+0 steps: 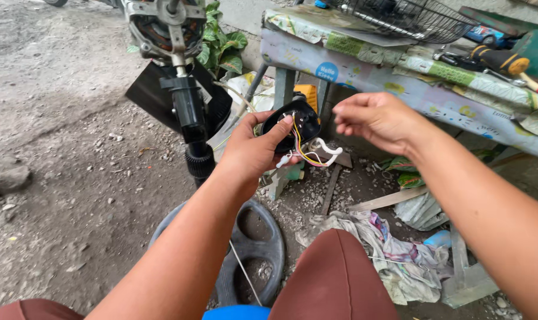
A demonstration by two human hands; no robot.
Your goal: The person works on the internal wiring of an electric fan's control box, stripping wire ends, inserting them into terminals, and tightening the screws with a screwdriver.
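Left hand: the left hand [254, 151] grips a black switch housing [298, 124], thumb across its open face.
Right hand: the right hand [375, 118] hovers just right of it, fingers loosely curled, holding nothing.
Housing: held in the air before the fan pole [192, 118], left of the bench edge [399, 83].
Wires: yellow, red and white wires [310, 155] trail down from it.

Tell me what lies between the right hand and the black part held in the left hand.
In the head view, nothing solid: a small gap separates the right hand from the black part in the left hand.
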